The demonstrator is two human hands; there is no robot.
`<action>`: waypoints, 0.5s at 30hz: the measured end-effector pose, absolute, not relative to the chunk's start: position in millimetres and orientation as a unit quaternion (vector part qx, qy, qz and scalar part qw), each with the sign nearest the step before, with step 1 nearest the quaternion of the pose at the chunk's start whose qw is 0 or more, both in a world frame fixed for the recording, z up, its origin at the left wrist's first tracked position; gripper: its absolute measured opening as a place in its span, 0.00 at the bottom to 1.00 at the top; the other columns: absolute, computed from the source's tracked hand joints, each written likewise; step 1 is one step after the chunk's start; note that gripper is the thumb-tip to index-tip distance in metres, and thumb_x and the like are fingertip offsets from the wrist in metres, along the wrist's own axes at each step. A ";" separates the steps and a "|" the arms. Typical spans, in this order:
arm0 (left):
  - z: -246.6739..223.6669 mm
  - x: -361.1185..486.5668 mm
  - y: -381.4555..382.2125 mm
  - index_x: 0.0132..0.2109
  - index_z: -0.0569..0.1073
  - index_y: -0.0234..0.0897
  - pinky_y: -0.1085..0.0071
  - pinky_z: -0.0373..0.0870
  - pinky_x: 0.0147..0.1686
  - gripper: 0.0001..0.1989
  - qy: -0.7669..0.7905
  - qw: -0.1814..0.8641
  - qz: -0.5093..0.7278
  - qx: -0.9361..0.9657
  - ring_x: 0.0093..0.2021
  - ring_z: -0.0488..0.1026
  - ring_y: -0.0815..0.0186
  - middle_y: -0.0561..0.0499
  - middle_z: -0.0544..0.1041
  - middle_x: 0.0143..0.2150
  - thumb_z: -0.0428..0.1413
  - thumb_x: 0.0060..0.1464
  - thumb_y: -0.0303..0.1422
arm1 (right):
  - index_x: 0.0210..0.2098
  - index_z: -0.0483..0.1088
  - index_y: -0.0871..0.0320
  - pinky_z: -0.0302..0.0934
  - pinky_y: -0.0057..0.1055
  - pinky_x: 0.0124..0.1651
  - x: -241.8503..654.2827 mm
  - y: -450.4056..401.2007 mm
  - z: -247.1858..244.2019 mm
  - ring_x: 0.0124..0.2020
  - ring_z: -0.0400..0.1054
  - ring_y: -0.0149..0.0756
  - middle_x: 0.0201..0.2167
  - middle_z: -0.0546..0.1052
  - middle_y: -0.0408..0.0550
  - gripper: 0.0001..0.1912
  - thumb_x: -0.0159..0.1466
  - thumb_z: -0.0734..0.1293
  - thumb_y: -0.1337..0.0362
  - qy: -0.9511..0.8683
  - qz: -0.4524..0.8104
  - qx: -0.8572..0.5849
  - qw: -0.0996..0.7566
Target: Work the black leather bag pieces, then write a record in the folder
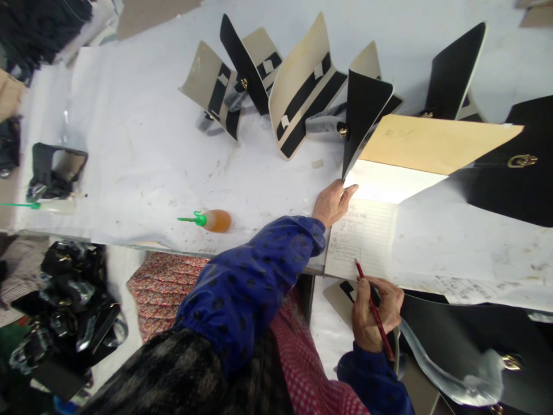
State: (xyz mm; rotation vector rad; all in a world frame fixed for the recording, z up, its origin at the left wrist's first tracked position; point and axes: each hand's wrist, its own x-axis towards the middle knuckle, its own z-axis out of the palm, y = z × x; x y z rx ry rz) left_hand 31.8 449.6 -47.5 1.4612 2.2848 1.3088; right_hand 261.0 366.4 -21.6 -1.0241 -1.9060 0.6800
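Observation:
A lined notebook (367,239) with handwriting lies open at the table's front edge, its yellow cover (440,141) tilted up at the back. My left hand (334,203) holds the notebook near its upper left, with thumb and fingers at the raised page. My right hand (377,311) is closed around a dark red pen (375,314). The pen's tip is at the lower part of the written page. Just behind the notebook stands a black panel (367,109) with a gold clasp.
More curved black and beige panels (302,86) stand along the back. A bottle of orange liquid (217,221) lies left of my arm, a paler bottle (56,206) farther left. Black pieces (73,311) are heaped at lower left; large black panels (475,340) lie at lower right.

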 end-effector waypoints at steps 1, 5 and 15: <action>-48.1 31.7 449.8 0.41 0.68 0.36 0.62 0.70 0.41 0.32 0.757 0.064 0.434 0.484 0.41 0.75 0.56 0.40 0.75 0.37 0.30 0.66 0.54 | 0.38 0.71 0.64 0.65 0.39 0.46 261.5 366.5 -21.2 0.42 0.68 0.38 0.35 0.74 0.54 0.05 0.62 0.69 0.71 -0.761 0.270 -0.412 0.422; -50.2 31.4 450.4 0.40 0.69 0.36 0.60 0.70 0.41 0.30 0.754 0.063 0.439 0.484 0.41 0.75 0.55 0.40 0.75 0.37 0.31 0.66 0.53 | 0.38 0.69 0.62 0.64 0.40 0.46 259.4 363.8 -18.5 0.42 0.68 0.38 0.35 0.74 0.51 0.05 0.62 0.68 0.72 -0.766 0.289 -0.391 0.421; -48.7 32.5 450.7 0.37 0.66 0.38 0.59 0.69 0.40 0.33 0.759 0.074 0.442 0.472 0.39 0.73 0.55 0.41 0.73 0.35 0.28 0.64 0.57 | 0.37 0.70 0.61 0.64 0.38 0.47 254.0 352.2 -19.9 0.41 0.68 0.37 0.35 0.74 0.49 0.04 0.62 0.69 0.72 -0.757 0.338 -0.383 0.407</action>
